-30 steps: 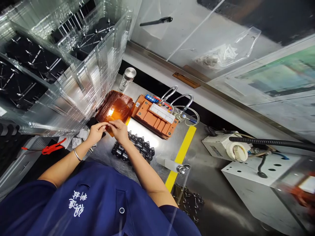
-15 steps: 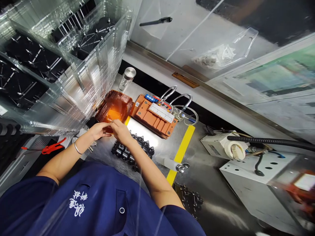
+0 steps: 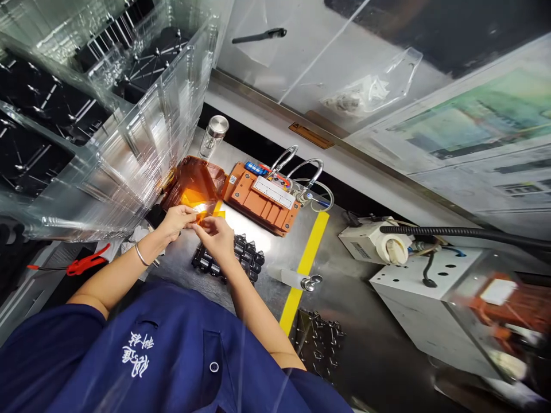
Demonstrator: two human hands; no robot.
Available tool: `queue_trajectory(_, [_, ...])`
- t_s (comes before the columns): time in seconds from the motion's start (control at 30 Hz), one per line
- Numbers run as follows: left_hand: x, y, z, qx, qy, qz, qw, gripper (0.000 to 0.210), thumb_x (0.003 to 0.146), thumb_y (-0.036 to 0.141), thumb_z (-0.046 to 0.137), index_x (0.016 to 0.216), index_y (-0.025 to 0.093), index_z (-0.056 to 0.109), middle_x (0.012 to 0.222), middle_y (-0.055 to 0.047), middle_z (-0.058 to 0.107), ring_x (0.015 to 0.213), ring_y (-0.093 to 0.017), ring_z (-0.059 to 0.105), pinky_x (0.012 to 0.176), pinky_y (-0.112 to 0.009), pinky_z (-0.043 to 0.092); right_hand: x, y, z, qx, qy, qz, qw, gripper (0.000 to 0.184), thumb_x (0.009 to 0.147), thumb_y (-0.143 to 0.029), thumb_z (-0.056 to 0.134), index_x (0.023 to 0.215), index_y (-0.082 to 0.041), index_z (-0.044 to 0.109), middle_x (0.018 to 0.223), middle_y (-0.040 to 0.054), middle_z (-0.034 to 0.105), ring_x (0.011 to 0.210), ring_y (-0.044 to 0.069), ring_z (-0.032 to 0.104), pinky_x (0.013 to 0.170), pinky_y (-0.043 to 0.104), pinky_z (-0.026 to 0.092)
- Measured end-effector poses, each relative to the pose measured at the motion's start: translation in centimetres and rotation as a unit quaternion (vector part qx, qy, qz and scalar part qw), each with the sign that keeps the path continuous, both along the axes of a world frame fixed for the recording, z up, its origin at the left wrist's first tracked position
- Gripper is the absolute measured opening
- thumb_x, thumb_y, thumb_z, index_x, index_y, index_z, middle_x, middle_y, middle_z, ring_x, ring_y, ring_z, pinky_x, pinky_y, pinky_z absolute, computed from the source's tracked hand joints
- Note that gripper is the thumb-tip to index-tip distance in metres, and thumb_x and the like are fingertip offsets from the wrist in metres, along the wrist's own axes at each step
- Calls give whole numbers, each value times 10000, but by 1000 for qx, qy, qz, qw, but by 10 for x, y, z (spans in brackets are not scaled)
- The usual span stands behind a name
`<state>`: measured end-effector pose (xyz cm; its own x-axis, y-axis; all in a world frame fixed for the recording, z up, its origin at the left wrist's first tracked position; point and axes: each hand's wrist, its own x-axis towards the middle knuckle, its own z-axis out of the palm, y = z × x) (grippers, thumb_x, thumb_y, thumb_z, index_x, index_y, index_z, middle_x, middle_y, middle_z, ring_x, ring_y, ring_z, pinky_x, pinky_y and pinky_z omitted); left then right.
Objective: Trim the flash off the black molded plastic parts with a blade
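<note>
Over the near edge of a translucent amber bin (image 3: 210, 180), both hands meet around a small piece of orange see-through film (image 3: 220, 214). My left hand (image 3: 175, 222) pinches the film from the left with its fingertips. From the other side my right hand (image 3: 218, 236) grips it between thumb and fingers; the exact contact is too small to make out. Beneath my right wrist sits a black part with rows of rounded barrels (image 3: 249, 259), partly hidden by the hand and forearm. Brighter orange lies inside the bin.
An orange fixture (image 3: 262, 198) with looped cables stands behind the black part. A glass jar (image 3: 213, 137), a white bottle with a metal top (image 3: 293, 279) and another black part (image 3: 318, 344) are on the metal bench. Clear trays (image 3: 146, 155) rise at left; a red-handled tool (image 3: 88, 263) lies below them.
My hands have drawn slightly apart and back toward me from the bin, and the orange film now shows between them. The camera view has shifted a little to the right.
</note>
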<state>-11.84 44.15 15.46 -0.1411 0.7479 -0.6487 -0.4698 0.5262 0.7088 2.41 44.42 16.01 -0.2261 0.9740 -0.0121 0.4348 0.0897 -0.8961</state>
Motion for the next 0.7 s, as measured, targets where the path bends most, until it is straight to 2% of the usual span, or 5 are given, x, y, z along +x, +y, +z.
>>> queue_trajectory(0.13, [12,-2,-1,17,13,9,1000,243,623,187,821,707,109,606,697,-8,686,593,-89,640,662,-261,576,-5,-11,7,61,-115,-5,992,180,828,-334,576,754,-210,683,709,41,661,637,161,600,643,297,482])
queue_trajectory(0.23, [10,-4,-5,17,31,-3,999,260,614,217,829,724,112,619,657,-13,680,595,-105,650,671,-282,587,8,-2,2,36,-109,-22,993,238,846,-346,521,766,-210,698,747,54,684,706,177,625,685,306,486])
queue_trajectory(0.33, [-7,-5,-12,-1,68,-22,997,248,605,230,825,705,114,630,593,-11,654,541,-99,625,616,-265,578,59,22,-4,-35,-72,-83,993,305,796,-451,537,720,-192,679,710,46,689,680,180,629,654,309,500])
queue_trajectory(0.5, [-29,2,-34,-51,174,-57,982,215,619,246,783,620,139,597,483,10,575,426,-84,538,493,-234,521,169,41,-2,-31,-84,-193,977,439,721,-578,555,676,-151,645,600,59,653,574,177,590,577,322,480])
queue_trajectory(0.7, [-35,22,-39,-72,396,-113,908,185,679,152,653,528,173,549,514,-55,581,672,-261,673,693,-374,526,220,15,20,49,-169,-258,950,382,775,-529,545,752,-173,680,700,83,713,624,190,640,621,319,508])
